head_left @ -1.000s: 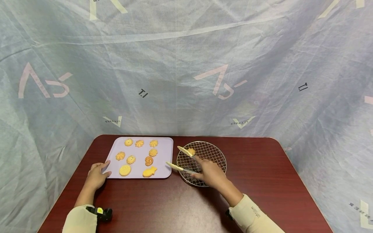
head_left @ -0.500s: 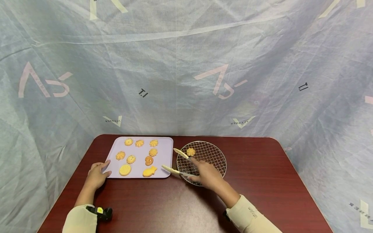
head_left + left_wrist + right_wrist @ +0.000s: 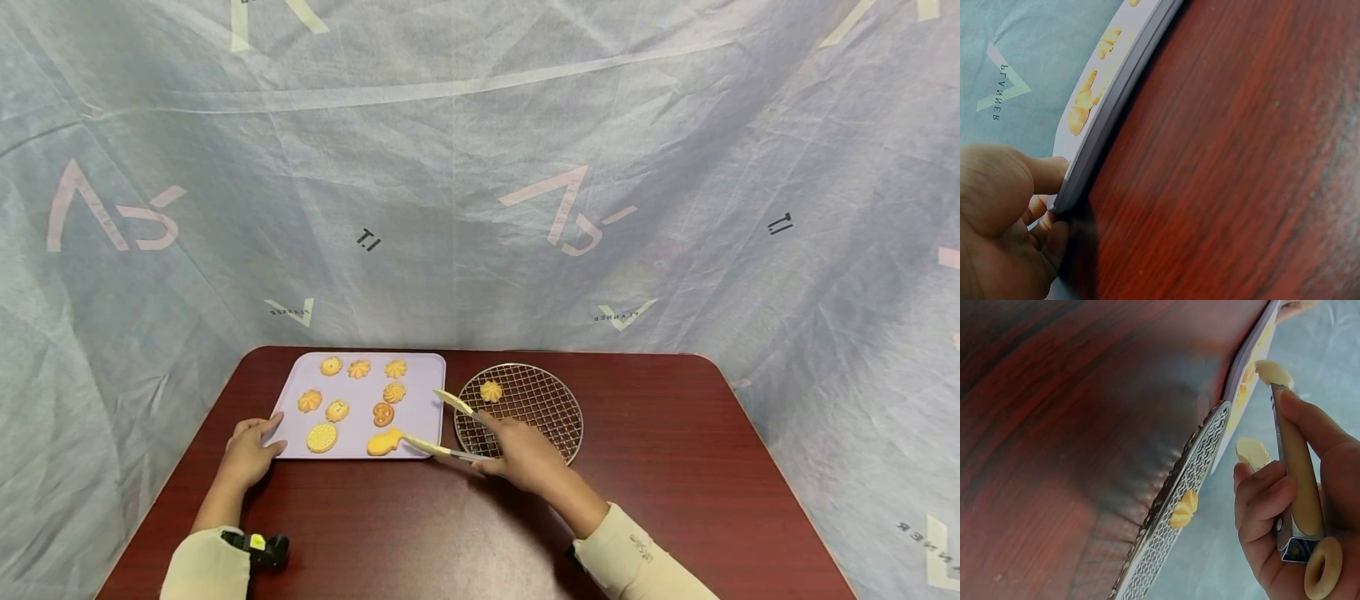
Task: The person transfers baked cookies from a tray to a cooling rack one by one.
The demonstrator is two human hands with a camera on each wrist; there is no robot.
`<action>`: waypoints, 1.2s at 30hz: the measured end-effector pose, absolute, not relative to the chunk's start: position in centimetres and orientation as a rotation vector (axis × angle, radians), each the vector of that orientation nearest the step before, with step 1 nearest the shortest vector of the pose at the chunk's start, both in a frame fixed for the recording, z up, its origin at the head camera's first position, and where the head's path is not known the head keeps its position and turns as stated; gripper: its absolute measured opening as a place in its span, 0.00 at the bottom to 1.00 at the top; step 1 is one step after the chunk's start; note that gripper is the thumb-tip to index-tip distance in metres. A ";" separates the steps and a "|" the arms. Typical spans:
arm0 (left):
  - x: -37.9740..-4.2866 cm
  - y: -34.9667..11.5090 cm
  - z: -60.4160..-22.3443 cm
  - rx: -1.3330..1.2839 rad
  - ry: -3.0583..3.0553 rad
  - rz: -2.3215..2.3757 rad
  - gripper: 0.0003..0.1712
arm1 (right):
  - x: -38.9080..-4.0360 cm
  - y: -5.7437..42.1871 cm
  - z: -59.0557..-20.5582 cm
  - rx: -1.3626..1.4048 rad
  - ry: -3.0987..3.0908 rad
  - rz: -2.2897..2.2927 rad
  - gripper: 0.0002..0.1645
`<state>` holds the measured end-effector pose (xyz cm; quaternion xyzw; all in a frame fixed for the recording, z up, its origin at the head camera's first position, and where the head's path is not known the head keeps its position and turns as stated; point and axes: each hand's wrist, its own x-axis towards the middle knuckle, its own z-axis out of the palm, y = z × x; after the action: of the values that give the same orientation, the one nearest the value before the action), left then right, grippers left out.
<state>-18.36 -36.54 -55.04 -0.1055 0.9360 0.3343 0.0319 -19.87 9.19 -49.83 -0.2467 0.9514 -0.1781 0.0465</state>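
Observation:
My right hand (image 3: 525,454) grips a pair of tongs (image 3: 1297,469) with cream tips and metal arms. The tongs' tips are spread, with nothing between them. In the head view the nearer tip overlaps the tail of a fish-shaped cookie (image 3: 384,442), while the farther one is over the right edge of a lilac tray (image 3: 427,417). My left hand (image 3: 251,452) holds the tray's near left corner, thumb on the rim and fingers at the edge in the left wrist view. Several cookies lie on the tray, among them a pretzel-shaped cookie (image 3: 383,414) and a round cookie (image 3: 322,437).
Right of the tray stands a round wire rack (image 3: 540,400) bearing one flower-shaped cookie (image 3: 491,391). Both rest on a dark red wooden table (image 3: 675,467). A grey printed cloth (image 3: 450,167) hangs behind and at the sides.
My right hand has moved left with the tongs, from over the rack's flower-shaped cookie to the tray's right side. That cookie stays on the rack. My left hand has not moved.

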 end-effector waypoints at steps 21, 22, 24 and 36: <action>-18.4 -36.6 -55.3 -0.337 2.879 1.029 0.35 | -19.1 6.9 -50.3 -0.832 2.882 -0.532 0.52; -18.4 -36.6 -55.3 -0.337 2.878 1.027 0.35 | -19.0 6.7 -50.3 -0.835 2.883 -0.527 0.52; -18.5 -36.6 -55.3 -0.340 2.877 1.024 0.35 | -18.9 6.5 -50.5 -0.842 2.882 -0.522 0.52; -18.5 -36.6 -55.4 -0.339 2.885 1.025 0.35 | -17.9 5.0 -50.8 -0.876 2.890 -0.516 0.50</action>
<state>-18.46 -36.61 -55.35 -0.1102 0.9361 0.3326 0.0307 -17.90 5.00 -50.82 -0.2856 0.9426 -0.1683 0.0393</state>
